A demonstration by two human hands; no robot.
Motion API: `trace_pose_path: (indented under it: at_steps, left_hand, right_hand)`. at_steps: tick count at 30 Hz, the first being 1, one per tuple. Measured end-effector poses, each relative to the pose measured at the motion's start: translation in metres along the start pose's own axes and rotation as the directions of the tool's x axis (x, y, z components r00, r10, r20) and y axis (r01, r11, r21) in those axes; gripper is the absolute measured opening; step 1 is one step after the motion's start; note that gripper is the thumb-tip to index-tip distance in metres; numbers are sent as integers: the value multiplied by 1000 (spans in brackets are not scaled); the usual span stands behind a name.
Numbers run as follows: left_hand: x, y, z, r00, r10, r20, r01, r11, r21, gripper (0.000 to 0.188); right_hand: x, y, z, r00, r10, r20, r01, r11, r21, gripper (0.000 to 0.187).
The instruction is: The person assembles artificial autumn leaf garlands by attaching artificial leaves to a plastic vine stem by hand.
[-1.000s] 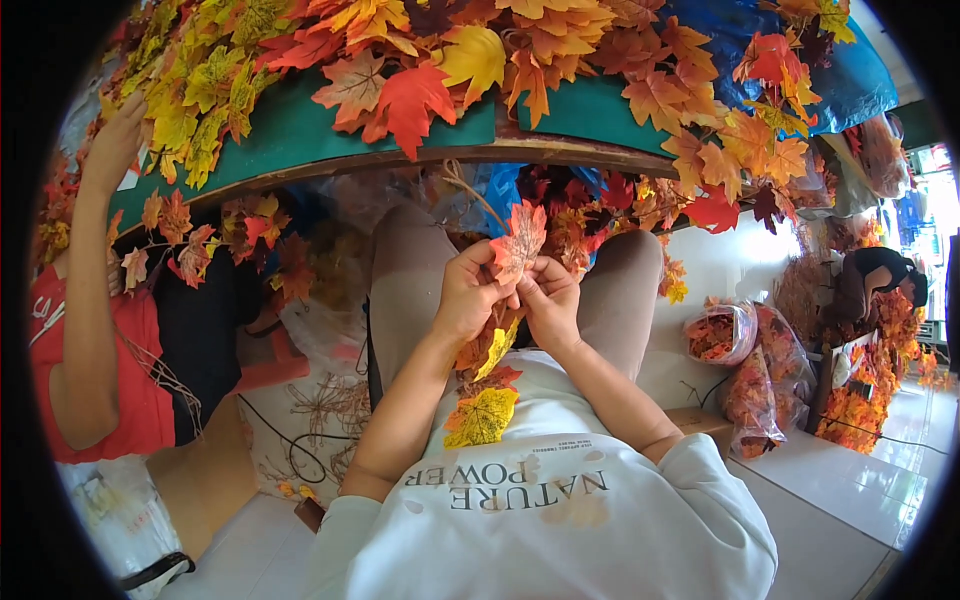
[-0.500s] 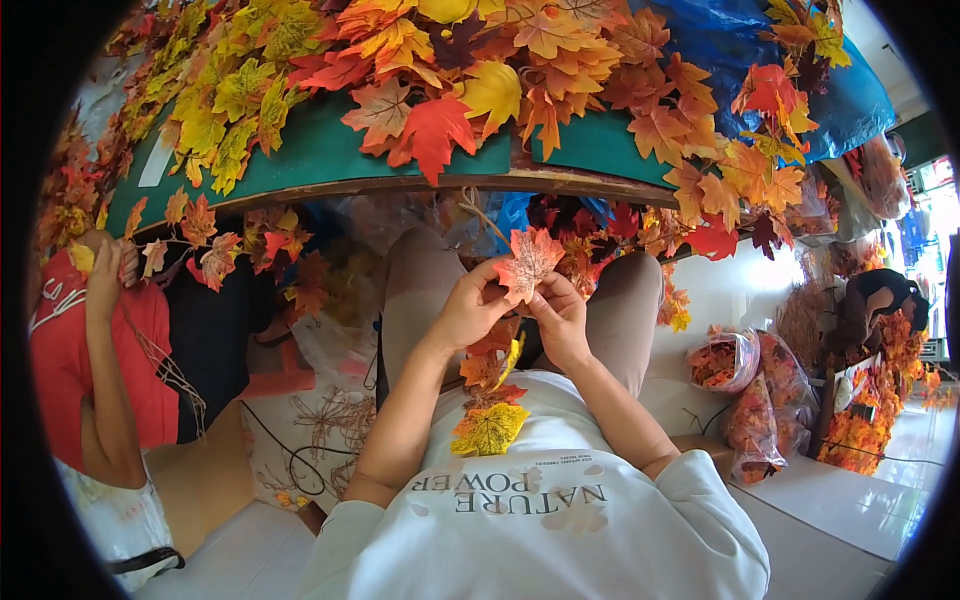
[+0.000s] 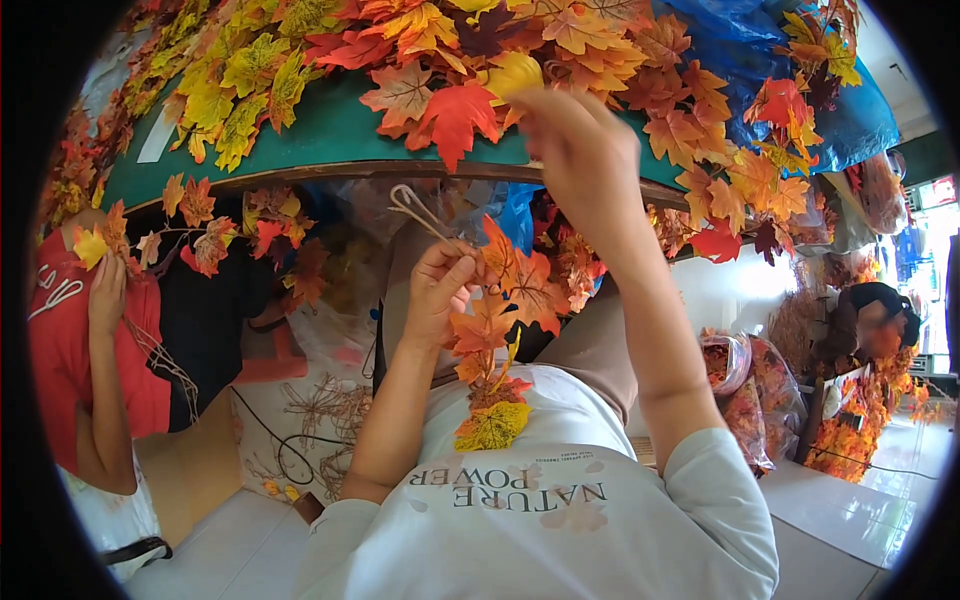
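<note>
My left hand [image 3: 440, 290] is closed around the stem of an artificial maple leaf garland [image 3: 490, 325] above my lap. A bare looped end of the stem [image 3: 418, 210] sticks up past my fingers toward the table. Orange leaves hang below the grip, ending in a yellow leaf [image 3: 492, 427] against my shirt. My right hand [image 3: 580, 150], smeared by motion, is raised over the table's front edge, by a yellow leaf [image 3: 512, 75] and a red leaf [image 3: 460, 120] in the pile. Whether its fingers hold anything cannot be made out.
Loose artificial leaves [image 3: 590, 40] cover much of the green tabletop [image 3: 330, 148]. A blue plastic bag [image 3: 850, 110] lies at the right. On the left, a person in red [image 3: 75, 320] holds another leaf garland. Clear bags of leaves [image 3: 765, 385] stand on the right; bare stems [image 3: 325, 410] lie at lower left.
My right hand has left the pale orange-pink leaf both hands held and moved up and forward over the table. My left hand has shifted slightly left, keeping the garland.
</note>
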State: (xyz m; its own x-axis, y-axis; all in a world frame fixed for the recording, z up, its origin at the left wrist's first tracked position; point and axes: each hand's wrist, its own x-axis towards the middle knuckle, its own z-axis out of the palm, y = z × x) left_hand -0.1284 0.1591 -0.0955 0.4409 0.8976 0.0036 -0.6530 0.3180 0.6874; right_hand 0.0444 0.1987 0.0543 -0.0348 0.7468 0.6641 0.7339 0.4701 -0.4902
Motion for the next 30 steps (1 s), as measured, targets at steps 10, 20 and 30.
trace_pose_path:
  at_steps: [10,20,30]
  left_hand:
    - [-10,0,5,994,-77,-79,81,996,48,8]
    - [-2,5,13,986,-101,-133,121,981,154,18]
    - [-4,1,17,978,-143,-151,163,979,125,23]
  right_hand:
    - [49,55,76,956,91,280,119,749,-651,13]
    - [75,47,50,996,27,82,5,930,-368,19]
    - [94,52,23,952,302,-50,-279,923,265,19]
